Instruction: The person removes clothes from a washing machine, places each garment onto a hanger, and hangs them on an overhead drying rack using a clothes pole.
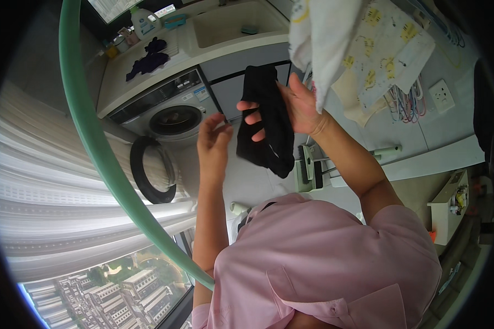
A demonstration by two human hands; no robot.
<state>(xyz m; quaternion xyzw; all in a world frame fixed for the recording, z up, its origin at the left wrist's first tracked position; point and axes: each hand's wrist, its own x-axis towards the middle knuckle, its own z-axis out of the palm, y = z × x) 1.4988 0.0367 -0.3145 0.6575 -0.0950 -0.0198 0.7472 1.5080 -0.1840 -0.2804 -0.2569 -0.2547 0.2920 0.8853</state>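
Note:
My right hand [293, 107] grips a black garment [269, 123] that hangs down from my fingers in mid air. To its left, my left hand [213, 141] is raised with the fingers loosely curled and nothing in it, a short gap from the cloth's lower edge. White laundry with yellow prints [368, 49] hangs just above and to the right of my right hand. I wear a pink shirt [324, 263].
A front-loading washing machine [173, 112] stands with its round door [151, 170] swung open. On the counter above lie a dark cloth [147, 61] and a detergent bottle [144, 23], beside a sink [233, 24]. A green hoop [96, 137] curves across the left. A window shows tall buildings below.

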